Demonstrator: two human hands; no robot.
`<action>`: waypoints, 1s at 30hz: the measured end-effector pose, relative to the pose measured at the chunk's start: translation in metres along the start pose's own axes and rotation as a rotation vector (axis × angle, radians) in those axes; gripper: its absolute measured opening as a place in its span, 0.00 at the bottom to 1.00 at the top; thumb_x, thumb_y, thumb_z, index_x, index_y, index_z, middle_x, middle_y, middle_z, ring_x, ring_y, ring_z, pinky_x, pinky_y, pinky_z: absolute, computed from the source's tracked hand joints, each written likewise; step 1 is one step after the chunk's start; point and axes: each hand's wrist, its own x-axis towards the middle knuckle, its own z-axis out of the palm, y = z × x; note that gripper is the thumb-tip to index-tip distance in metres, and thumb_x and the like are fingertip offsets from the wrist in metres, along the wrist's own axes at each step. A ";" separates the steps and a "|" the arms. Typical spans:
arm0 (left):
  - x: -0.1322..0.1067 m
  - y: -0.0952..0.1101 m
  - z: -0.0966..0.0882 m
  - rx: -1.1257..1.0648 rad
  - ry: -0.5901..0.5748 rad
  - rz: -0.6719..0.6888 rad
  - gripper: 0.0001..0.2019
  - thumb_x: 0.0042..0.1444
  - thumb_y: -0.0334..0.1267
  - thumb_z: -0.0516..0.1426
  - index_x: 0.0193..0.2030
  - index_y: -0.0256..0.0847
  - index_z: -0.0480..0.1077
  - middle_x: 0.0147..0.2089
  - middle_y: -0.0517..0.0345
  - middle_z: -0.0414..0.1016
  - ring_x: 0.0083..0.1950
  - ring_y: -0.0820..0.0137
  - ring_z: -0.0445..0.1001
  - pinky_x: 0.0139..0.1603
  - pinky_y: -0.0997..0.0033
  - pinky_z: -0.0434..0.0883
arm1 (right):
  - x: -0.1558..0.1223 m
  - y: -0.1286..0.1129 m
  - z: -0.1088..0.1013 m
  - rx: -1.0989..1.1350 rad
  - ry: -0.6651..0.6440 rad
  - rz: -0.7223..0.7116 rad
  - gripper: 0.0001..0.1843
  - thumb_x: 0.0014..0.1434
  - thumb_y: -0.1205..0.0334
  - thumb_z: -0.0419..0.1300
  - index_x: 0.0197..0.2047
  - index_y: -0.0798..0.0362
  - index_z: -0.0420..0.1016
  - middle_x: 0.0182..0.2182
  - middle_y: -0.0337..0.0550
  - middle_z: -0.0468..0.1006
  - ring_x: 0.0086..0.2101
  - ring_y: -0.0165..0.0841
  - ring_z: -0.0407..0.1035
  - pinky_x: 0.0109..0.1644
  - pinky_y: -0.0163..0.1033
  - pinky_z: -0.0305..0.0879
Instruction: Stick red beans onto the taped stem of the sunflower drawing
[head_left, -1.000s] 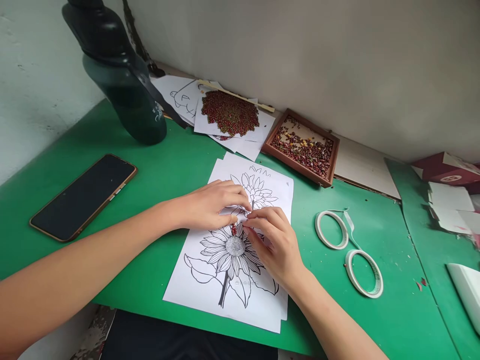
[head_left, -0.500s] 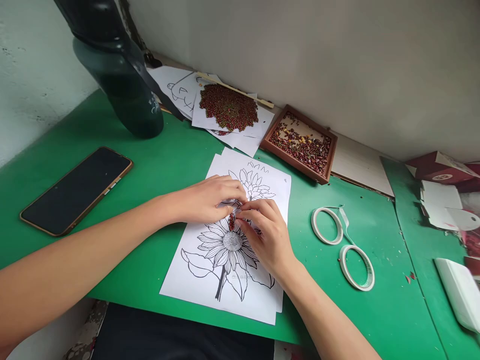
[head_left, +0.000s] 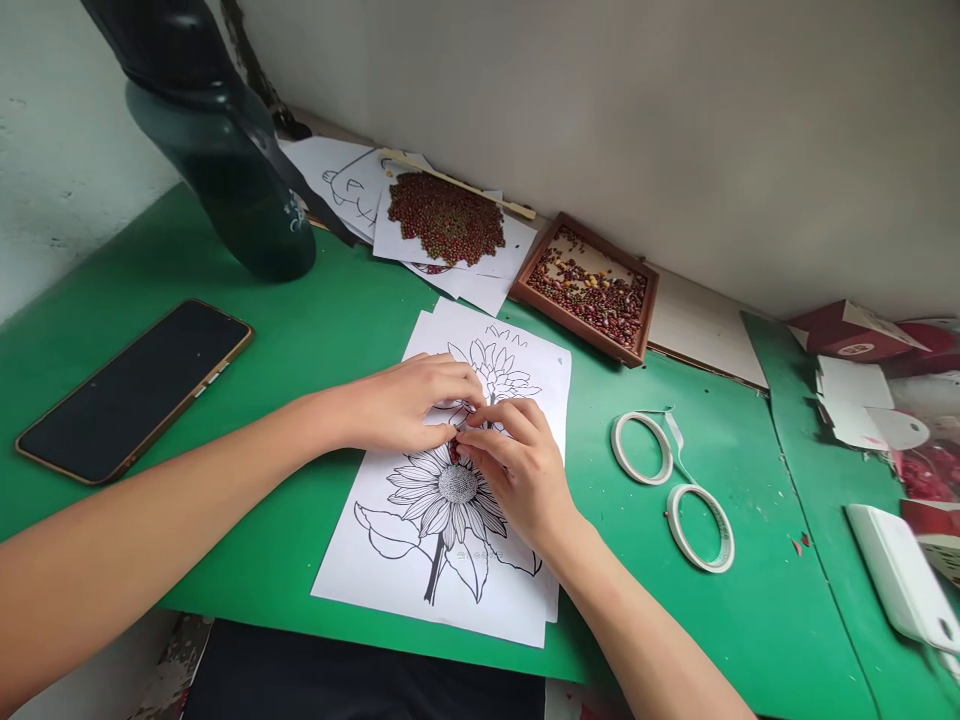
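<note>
A white sheet with a black sunflower line drawing (head_left: pixel 450 560) lies on the green table (head_left: pixel 337 330). My left hand (head_left: pixel 409 402) rests on the sheet, fingers curled, fingertips at a petal just above the flower's centre. My right hand (head_left: pixel 514 470) meets it from the right, its fingers pinched at the same spot. A few red beans (head_left: pixel 453 452) sit on that petal between the two sets of fingertips. What the fingers pinch is too small to make out.
A brown tray of beans (head_left: pixel 589 288) stands behind the sheet. A bean-covered paper (head_left: pixel 446 218) lies on other drawings. Two tape rolls (head_left: pixel 701 527) lie right. A phone (head_left: pixel 131 390) lies left, a dark bottle (head_left: pixel 225 170) behind it. Boxes and papers (head_left: pixel 862 400) are at far right.
The view has drifted, so everything sits a little further left and higher. Both hands stay together at the petal, fingertips drawn slightly closer over the beans.
</note>
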 end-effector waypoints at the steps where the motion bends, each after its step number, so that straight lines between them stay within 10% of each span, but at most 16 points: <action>1: 0.000 0.000 0.000 0.000 0.000 0.001 0.17 0.59 0.27 0.59 0.53 0.46 0.74 0.55 0.58 0.77 0.58 0.63 0.72 0.62 0.59 0.66 | 0.000 0.000 0.000 0.006 0.001 0.003 0.08 0.67 0.71 0.64 0.43 0.46 0.80 0.43 0.43 0.83 0.44 0.40 0.69 0.47 0.51 0.72; 30: 0.001 0.001 -0.004 -0.012 -0.014 0.019 0.18 0.58 0.26 0.60 0.54 0.46 0.74 0.56 0.55 0.78 0.60 0.60 0.73 0.63 0.57 0.66 | -0.002 -0.006 -0.009 0.068 -0.023 0.000 0.10 0.65 0.71 0.63 0.44 0.46 0.80 0.44 0.44 0.82 0.45 0.41 0.70 0.49 0.54 0.72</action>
